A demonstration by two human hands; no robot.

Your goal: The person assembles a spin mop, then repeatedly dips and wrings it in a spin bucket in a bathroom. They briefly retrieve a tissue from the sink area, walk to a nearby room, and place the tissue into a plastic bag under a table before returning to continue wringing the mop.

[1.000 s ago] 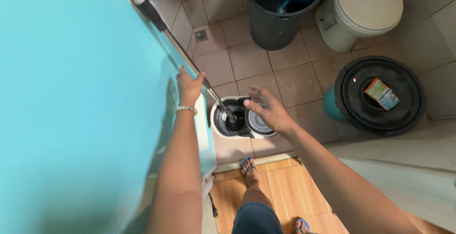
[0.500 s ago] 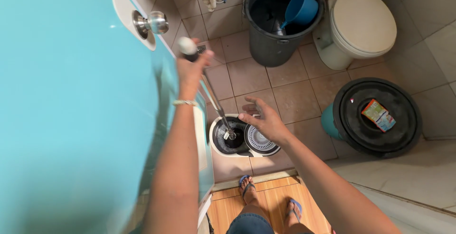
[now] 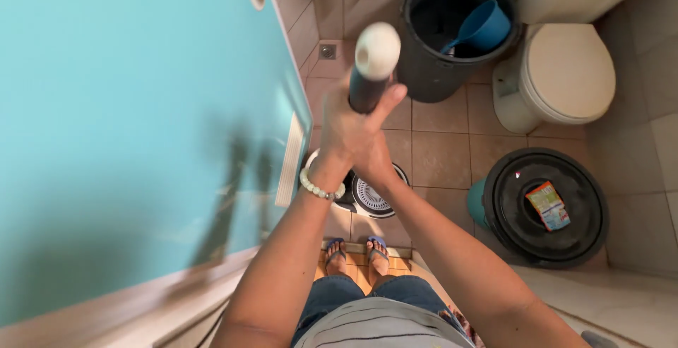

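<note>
We stand in the doorway, both hands on the mop handle (image 3: 372,65). Left hand (image 3: 347,132) fingers clamped round the dark grip below the white cap; right hand (image 3: 373,158) wrapped just beneath, fingers hidden. Handle rises upright toward us, straight above the spin bucket (image 3: 373,198) on the tiled floor (image 3: 441,154) by our feet, likely for pressing down

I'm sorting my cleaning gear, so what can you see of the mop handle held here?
The mop handle points up toward the camera, seen end-on: a rounded white cap with a small hollow in it, above a dark grip. It looks like plastic. Both the left hand and the right hand wrap around the grip just below the cap. Its shaft is hidden behind the hands, above the mop bucket on the tiled floor.
</note>
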